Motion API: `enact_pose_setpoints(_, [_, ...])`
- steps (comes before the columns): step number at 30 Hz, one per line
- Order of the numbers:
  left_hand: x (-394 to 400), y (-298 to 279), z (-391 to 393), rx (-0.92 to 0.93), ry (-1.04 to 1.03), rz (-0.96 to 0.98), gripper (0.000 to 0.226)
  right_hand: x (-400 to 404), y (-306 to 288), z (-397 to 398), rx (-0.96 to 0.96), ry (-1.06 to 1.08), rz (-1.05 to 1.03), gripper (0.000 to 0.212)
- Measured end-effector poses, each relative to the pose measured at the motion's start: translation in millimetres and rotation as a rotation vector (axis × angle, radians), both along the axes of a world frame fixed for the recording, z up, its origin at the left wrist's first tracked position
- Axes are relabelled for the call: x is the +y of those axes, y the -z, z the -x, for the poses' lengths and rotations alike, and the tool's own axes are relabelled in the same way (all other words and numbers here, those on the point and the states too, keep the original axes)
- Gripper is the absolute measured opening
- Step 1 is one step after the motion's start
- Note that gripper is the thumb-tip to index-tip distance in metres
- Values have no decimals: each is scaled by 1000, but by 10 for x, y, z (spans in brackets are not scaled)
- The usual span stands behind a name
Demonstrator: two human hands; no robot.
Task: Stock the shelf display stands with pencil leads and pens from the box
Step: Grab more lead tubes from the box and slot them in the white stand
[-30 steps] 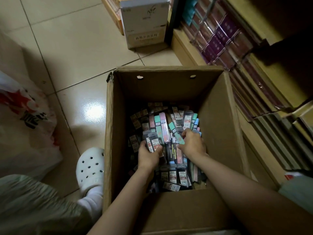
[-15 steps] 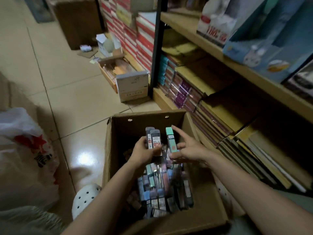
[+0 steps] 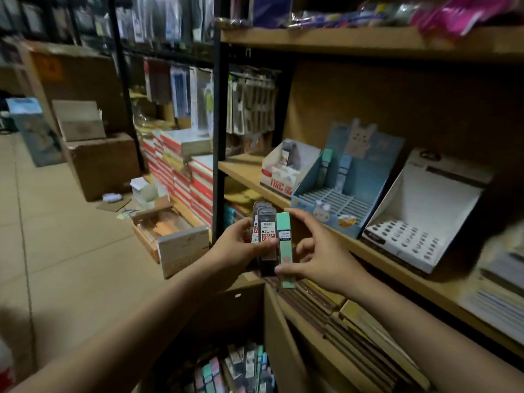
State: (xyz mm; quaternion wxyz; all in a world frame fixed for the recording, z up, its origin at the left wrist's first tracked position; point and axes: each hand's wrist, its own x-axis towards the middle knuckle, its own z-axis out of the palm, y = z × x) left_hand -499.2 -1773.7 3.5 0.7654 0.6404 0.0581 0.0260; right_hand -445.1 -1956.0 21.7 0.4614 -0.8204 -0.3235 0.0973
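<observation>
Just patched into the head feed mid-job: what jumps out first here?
Both hands are raised before the shelf: the left hand grips dark lead cases, the right hand pinches a mint-green lead case. Behind them on the shelf sits a nearly empty blue display stand. At the bottom edge, the open cardboard box holds more cases.

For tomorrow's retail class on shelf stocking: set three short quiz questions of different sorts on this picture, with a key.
1. True or false: the left hand holds dark lead cases.
2. What colour is the case that the right hand pinches?
3. The blue display stand on the shelf already holds: A) nothing B) two upright cases at the back C) full rows

Key: 1 true; 2 green; 3 B
</observation>
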Motion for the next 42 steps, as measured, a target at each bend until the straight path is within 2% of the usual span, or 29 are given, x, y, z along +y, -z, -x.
enact_pose_setpoints(4, [-39,-186,-197,-77,64,44,43,-53,-216,-89,-119,68,4,83])
enact_pose_setpoints(8, [55,-356,-431,-147,106,47,49,-89,-508,-291,-93,158,-64,72])
enact_pose_setpoints(16, [308,-405,-841,-109,24,117,39,-61,-959,-982,-209,365,-116,58])
enact_pose_setpoints(19, [276,-355,-944,-94,43,146,34,-132,-1075,-1273,-330,466,-94,54])
enact_pose_setpoints(26, [104,-229,-1065,-89,81,107,32,-211,-967,-1596,-581,616,70,52])
enact_pose_setpoints(30, [67,-166,-1073,-55,82,139,33,-201,-894,-1654,-600,648,72,50])
enact_pose_setpoints(37, [82,-128,-1096,-59,52,120,37,-20,-880,-1739,-681,646,210,35])
enact_pose_setpoints(42, [101,-113,-1113,-63,30,114,38,35,-829,-1827,-674,647,198,32])
